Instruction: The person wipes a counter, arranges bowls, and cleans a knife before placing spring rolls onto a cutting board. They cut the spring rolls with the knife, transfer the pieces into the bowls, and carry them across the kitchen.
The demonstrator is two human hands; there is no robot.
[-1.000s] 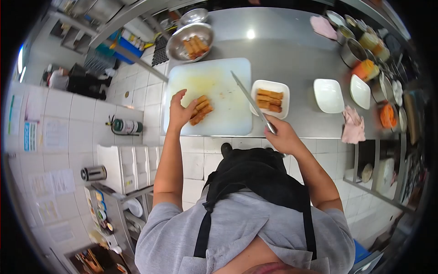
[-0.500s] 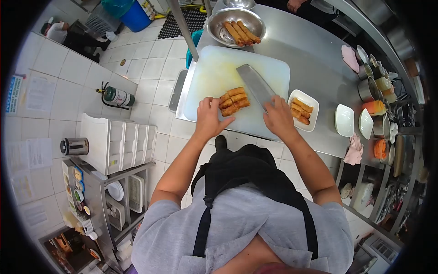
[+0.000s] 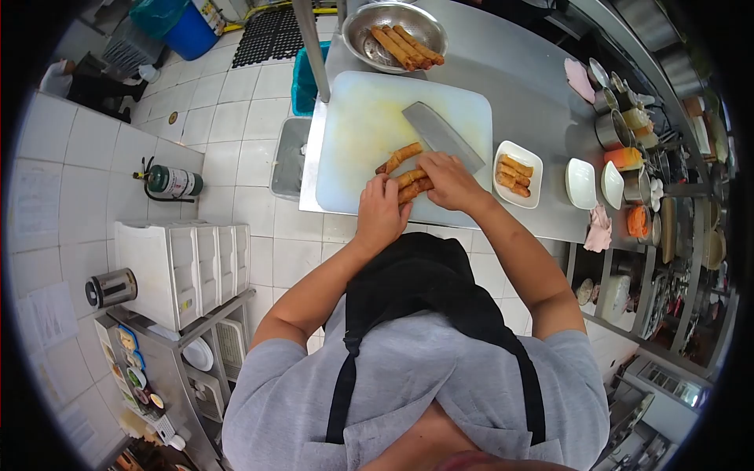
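On the white cutting board (image 3: 353, 141) lie cut fried rolls (image 3: 410, 179), golden brown. My left hand (image 3: 380, 208) has its fingertips on the left ends of the lower rolls. My right hand (image 3: 449, 182) closes its fingers on their right ends. One more roll (image 3: 399, 157) lies just above, at a slant. The knife (image 3: 440, 133) rests flat on the board, its handle hidden by my right hand and forearm. To the right, a white dish (image 3: 518, 149) holds several roll pieces.
A steel bowl (image 3: 357, 35) with whole rolls stands beyond the board. Two white dishes (image 3: 581, 184) (image 3: 612, 186) and a pink cloth (image 3: 598, 229) lie to the right. A metal post (image 3: 312, 51) rises at the left edge. A person (image 3: 59, 82) is at far left.
My right hand has let go of the knife and moved left onto the rolls. My left hand has moved right. The upper roll now lies apart from the others.
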